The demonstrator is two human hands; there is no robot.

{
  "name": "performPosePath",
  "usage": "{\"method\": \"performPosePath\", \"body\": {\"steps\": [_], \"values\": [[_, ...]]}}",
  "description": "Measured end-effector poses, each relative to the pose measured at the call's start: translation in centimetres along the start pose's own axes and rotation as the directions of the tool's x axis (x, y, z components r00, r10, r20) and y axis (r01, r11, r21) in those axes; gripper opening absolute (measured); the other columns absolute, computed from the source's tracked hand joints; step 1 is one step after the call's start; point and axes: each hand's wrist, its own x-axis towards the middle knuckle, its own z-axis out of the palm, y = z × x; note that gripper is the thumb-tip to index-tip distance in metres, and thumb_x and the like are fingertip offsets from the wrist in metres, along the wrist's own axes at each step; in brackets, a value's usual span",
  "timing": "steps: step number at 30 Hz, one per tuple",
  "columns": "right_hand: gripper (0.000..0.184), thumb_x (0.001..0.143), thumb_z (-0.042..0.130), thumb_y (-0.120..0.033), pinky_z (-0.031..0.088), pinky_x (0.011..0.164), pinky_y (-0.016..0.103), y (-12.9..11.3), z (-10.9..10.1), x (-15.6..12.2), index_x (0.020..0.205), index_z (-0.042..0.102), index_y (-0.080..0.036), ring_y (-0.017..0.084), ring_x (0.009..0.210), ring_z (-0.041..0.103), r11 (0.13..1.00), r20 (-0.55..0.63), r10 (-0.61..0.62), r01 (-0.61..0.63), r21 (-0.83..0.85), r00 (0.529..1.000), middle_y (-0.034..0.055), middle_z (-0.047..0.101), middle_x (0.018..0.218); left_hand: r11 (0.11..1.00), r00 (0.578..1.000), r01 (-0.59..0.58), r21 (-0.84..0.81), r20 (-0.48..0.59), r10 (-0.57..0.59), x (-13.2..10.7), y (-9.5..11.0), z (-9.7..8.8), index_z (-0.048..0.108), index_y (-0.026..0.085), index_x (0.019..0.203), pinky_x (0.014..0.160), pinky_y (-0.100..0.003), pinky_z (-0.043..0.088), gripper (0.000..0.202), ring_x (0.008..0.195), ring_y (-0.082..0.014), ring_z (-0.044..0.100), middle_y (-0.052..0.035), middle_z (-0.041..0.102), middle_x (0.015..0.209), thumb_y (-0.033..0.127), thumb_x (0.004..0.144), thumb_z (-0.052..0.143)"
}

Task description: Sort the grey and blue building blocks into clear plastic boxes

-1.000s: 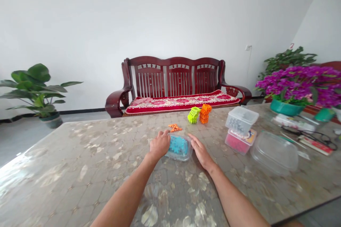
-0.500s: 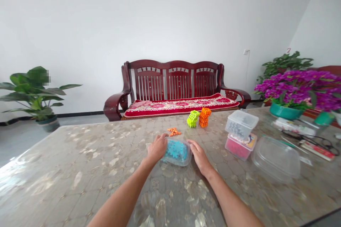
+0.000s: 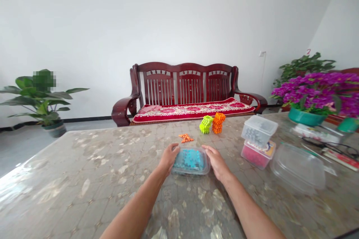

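Left hand: palm down, fingers lightly curved, against the left end of a clear plastic tub. Right hand: same posture, fingers curled over the right end. Relative to the preceding frames: both hands closer around the ends, right fingers less flat. Hold: contact at both ends, firmness impossible to tell, no lift visible.

Tub location: flat on a glossy mottled tabletop, directly between both hands, with light-blue interlocking pieces inside.

Just beyond: flat orange pieces, loose on the tabletop. Farther on, side by side: a lime-green stack and an orange stack.

To the right: a lidded tub of grey pieces atop a box of pink pieces, then a clear plastic cover, eyeglasses and purple flowers in a teal pot.

Farthest: a dark red wooden bench with a red floral cushion, and a potted plant at left.
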Motion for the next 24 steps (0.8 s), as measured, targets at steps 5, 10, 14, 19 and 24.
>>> {"method": "performPosePath", "body": {"steps": [5, 10, 14, 19, 24], "values": [[0.043, 0.07, 0.06, -0.055, 0.042, 0.1, 0.044, -0.6, 0.1, 0.0, 0.093, 0.072, -0.021, 0.028, 0.109, 0.061, 0.999, -0.005, 0.038, -0.038, -0.008, 0.999, 0.0082, 0.071, 0.109, 0.935, 0.996, 0.086, -0.345, 0.052, -0.073, -1.5, 0.1, 0.7, 0.053, 0.014, 0.127, 0.075, -0.023, 0.052, 0.041, 0.085, -0.0142, 0.066, -0.0075, 0.069, 0.109, 0.029, 0.089, 0.051], [0.047, 0.071, 0.058, -0.058, 0.043, 0.098, 0.043, -0.5, 0.6, -0.5, 0.097, 0.071, -0.021, 0.028, 0.109, 0.06, 0.999, -0.01, 0.046, -0.046, 0.009, 0.999, 0.0083, 0.07, 0.111, 0.797, 0.976, 0.195, -0.572, 0.194, -0.099, -2.0, 0.5, 0.2, 0.051, 0.017, 0.129, 0.07, -0.023, 0.054, 0.044, 0.082, -0.0131, 0.066, -0.0079, 0.066, 0.12, 0.028, 0.087, 0.055], [0.047, 0.069, 0.06, -0.055, 0.046, 0.094, 0.042, -0.3, 0.7, -0.7, 0.101, 0.069, -0.021, 0.028, 0.109, 0.06, 0.996, -0.048, 0.073, -0.071, 0.052, 0.996, 0.0074, 0.069, 0.115, 0.741, 0.964, 0.251, -0.623, 0.234, -0.13, -2.0, 0.7, 0.1, 0.051, 0.019, 0.13, 0.063, -0.023, 0.054, 0.045, 0.074, -0.0125, 0.065, -0.0074, 0.067, 0.118, 0.028, 0.086, 0.057], [0.043, 0.066, 0.065, -0.048, 0.049, 0.087, 0.038, -0.4, 0.9, -0.7, 0.099, 0.071, -0.021, 0.027, 0.101, 0.063, 0.987, -0.055, 0.119, -0.112, 0.12, 0.991, 0.0054, 0.072, 0.107, 0.698, 0.967, 0.253, -0.67, 0.192, -0.167, -1.6, 0.7, 0.6, 0.059, 0.017, 0.122, 0.058, -0.019, 0.051, 0.039, 0.065, -0.0096, 0.062, -0.0071, 0.069, 0.112, 0.02, 0.083, 0.057], [0.039, 0.066, 0.065, -0.047, 0.046, 0.085, 0.035, -0.5, 1.0, -0.5, 0.095, 0.073, -0.021, 0.027, 0.098, 0.063, 0.992, -0.067, 0.089, -0.082, 0.096, 0.994, 0.005, 0.073, 0.1, 0.707, 0.969, 0.245, -0.664, 0.18, -0.167, -1.2, 0.2, 0.8, 0.062, 0.016, 0.12, 0.05, -0.018, 0.046, 0.042, 0.058, -0.0081, 0.059, -0.0076, 0.069, 0.112, 0.012, 0.078, 0.056]]}}
